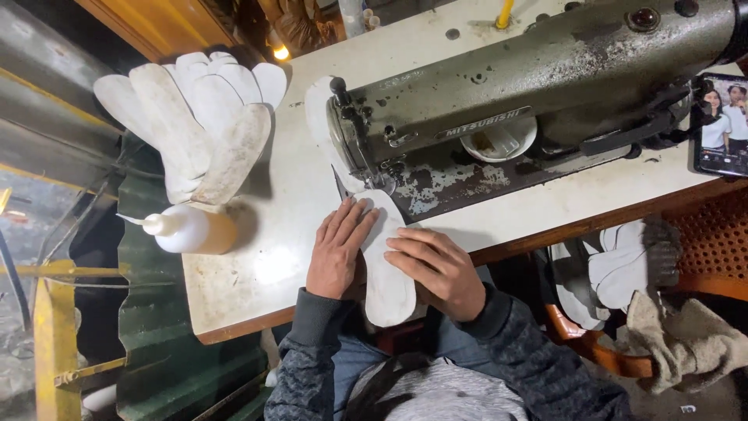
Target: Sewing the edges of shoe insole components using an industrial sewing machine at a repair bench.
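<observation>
A long white leather piece (387,269) lies on the sewing table (265,265), its far end under the head of an old grey-green sewing machine (538,78). My left hand (337,249) lies flat on the piece's left side, fingers pointing toward the needle area (372,175). On the right side, my right hand (436,269) presses down with its fingers spread. Both hands rest on the piece without gripping it. Another white strip (318,109) extends behind the machine's head.
A stack of white leather finger-shaped pieces (199,117) fans out at the table's left. A white squeeze bottle (187,228) lies on its side near it. A phone (721,125) leans at the right edge. More cut pieces (623,269) and a cloth (686,339) sit on an orange chair.
</observation>
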